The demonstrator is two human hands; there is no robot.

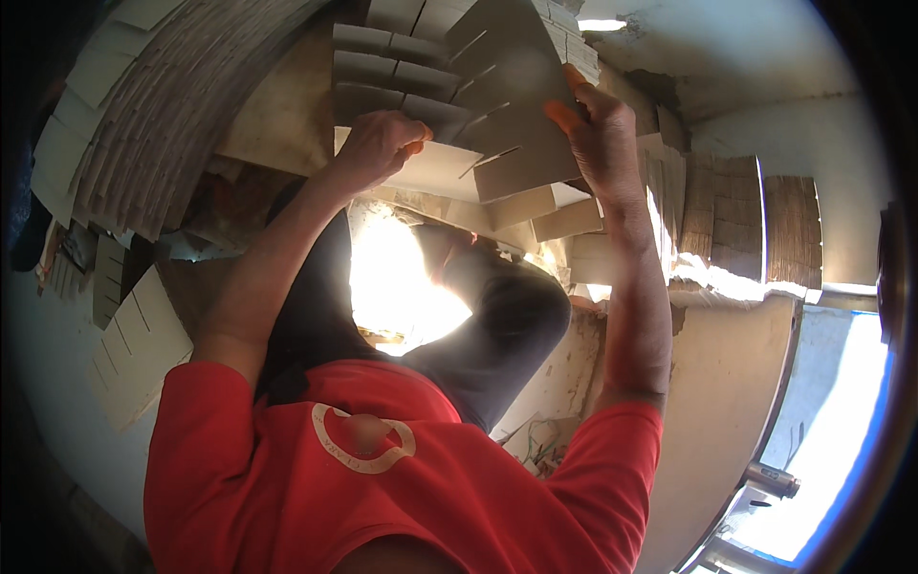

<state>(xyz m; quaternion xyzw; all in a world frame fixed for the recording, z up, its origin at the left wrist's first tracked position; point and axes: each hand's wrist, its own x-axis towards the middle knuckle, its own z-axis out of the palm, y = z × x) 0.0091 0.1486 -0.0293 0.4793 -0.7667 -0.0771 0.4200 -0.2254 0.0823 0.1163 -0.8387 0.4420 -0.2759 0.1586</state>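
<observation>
A large grey cardboard sheet [524,91] with several slots cut along its left side is tilted up in front of me. My right hand [604,134] grips its right edge, thumb on the near face. Rows of cardboard strips [368,69] stand to the sheet's left, their ends meeting its slots. My left hand [381,145] is closed in a pinch at the nearest cardboard strip [435,117]; the exact grip is partly hidden by the fingers. Orange coverings or colouring show on fingertips of both hands. Below the strips lies a pale cardboard piece [435,170].
Tall stacks of cardboard pieces [182,105] curve along the far left. Slotted sheets [139,335] lean at the left. More cardboard bundles [736,215] stand at the right. My dark-trousered legs [497,325] are bent beneath the work, with bright sunlight between them.
</observation>
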